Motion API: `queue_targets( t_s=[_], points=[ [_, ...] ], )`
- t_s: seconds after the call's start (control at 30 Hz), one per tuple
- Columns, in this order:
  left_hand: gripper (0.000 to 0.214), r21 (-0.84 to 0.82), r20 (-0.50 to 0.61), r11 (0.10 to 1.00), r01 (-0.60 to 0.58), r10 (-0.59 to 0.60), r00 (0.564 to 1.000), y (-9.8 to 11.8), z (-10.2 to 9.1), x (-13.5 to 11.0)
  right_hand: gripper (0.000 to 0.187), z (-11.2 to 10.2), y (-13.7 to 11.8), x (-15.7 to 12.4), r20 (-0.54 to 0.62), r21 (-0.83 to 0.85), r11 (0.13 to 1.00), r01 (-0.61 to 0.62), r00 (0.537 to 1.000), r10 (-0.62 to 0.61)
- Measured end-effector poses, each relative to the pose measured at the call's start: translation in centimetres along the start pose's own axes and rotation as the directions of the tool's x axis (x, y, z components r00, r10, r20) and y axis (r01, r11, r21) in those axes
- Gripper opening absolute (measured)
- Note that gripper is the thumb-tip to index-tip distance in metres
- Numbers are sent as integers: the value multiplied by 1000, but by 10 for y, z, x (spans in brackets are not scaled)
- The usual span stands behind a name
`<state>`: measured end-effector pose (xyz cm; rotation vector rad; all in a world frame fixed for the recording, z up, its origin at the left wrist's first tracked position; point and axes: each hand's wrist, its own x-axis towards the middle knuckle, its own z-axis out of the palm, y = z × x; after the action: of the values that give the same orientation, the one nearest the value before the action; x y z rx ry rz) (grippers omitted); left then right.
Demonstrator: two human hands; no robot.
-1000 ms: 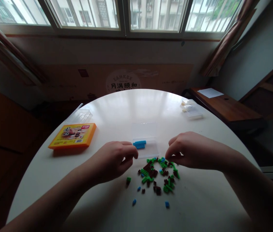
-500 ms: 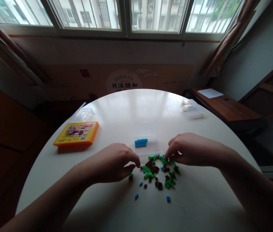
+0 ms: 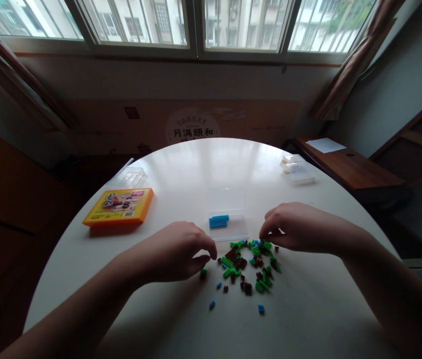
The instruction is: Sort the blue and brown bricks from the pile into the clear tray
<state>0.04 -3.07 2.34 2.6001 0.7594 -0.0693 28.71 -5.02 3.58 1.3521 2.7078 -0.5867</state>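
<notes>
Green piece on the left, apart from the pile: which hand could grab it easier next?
Probably the left hand: it's open and right beside the green piece. The right hand is at the pile's far-right edge.

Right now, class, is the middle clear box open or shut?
Open: the clear box has its lid folded back, the blue bricks uncovered.

Bright windows point(image 3: 246, 25) above dim wall point(image 3: 233, 80)

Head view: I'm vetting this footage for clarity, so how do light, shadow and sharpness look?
Head view: bright window, darker wall below; head view: pale glare streaks the far side of the table; head view: soft shadow along the near side of the orange box; head view: small bricks look soft, fine detail lost.
</notes>
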Motion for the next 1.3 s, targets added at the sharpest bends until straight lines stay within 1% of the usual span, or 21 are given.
queue_targets(
  t_s=[0.1, 0.23, 0.47, 0.63, 0.83, 0.97, 1.17, 1.3],
  points=[
    [23, 7, 4, 999, 31, -31, 1000, 0, 0, 1, 24, 2, 1, 2, -25, -15, 1000, 7, 1000, -8],
    [22, 11, -13, 999, 53, -52, 999, 0, 0, 2, 21, 7, 0, 6, -32, -33, 999, 33, 999, -34],
    [23, 28, -16, 999, 35, -35, 999, -2, 2, 3, 17, 12, 1, 8, -18, -56, 998, 27, 999, -28],
    [21, 24, -33, 1000, 7, -7, 999, -3, 4, 3, 16, 13, -1, 7, -37, -79, 997, 4, 999, -7],
    [21, 17, -43, 1000, -4, 4, 999, -4, 4, 2, 17, 12, -6, 7, -42, -145, 989, -28, 999, 22],
    [21, 14, -46, 1000, -3, 4, 999, -3, 4, 3, 16, 14, -5, 8, -46, -138, 990, -32, 999, 26],
    [20, 21, -28, 1000, 2, -1, 1000, -2, 3, 3, 15, 15, -1, 8, -44, -129, 992, 10, 999, -16],
    [21, 19, -17, 1000, -12, 12, 1000, -1, 4, 3, 13, 14, -1, 8, -31, -97, 995, 18, 999, -21]
  ],
)
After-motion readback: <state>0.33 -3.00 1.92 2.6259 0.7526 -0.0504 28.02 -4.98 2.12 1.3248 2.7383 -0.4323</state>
